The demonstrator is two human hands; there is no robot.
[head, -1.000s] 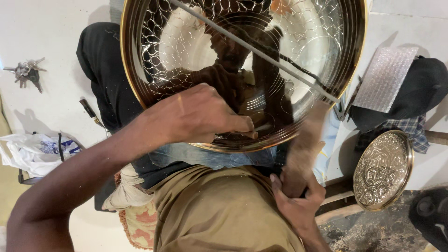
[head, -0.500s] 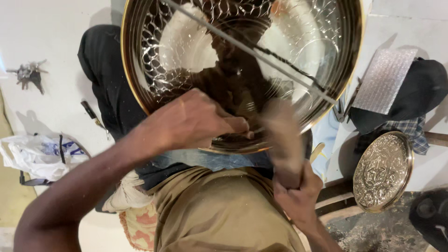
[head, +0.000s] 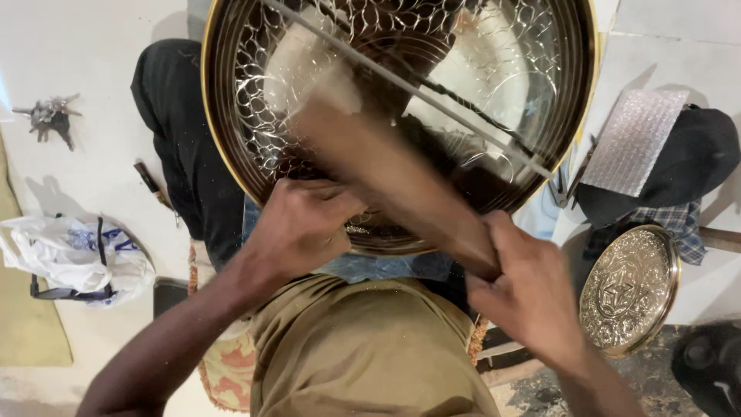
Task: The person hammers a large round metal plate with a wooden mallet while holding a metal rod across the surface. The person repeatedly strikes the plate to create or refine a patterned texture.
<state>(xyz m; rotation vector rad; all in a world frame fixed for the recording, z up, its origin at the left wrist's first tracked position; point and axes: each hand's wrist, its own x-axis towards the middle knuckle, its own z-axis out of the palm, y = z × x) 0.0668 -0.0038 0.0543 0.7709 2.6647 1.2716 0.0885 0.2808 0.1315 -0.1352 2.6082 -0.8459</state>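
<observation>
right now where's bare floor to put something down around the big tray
Bare white floor lies at upper left, between the keys, the black cloth and the plastic bag. A small patch shows at upper right, above the bubble wrap. The right side is crowded: dark clothes, small engraved tray. Both hands fill the front of the large tray.

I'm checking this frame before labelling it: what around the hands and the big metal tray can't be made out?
Head view:
- Wooden tool in the right hand: motion-blurred, its head's shape unclear.
- What the left hand grips at the tray rim: hidden under its fingers.
- Large engraved tray: top cut off by the frame edge.
- Keys: too small to count.
</observation>
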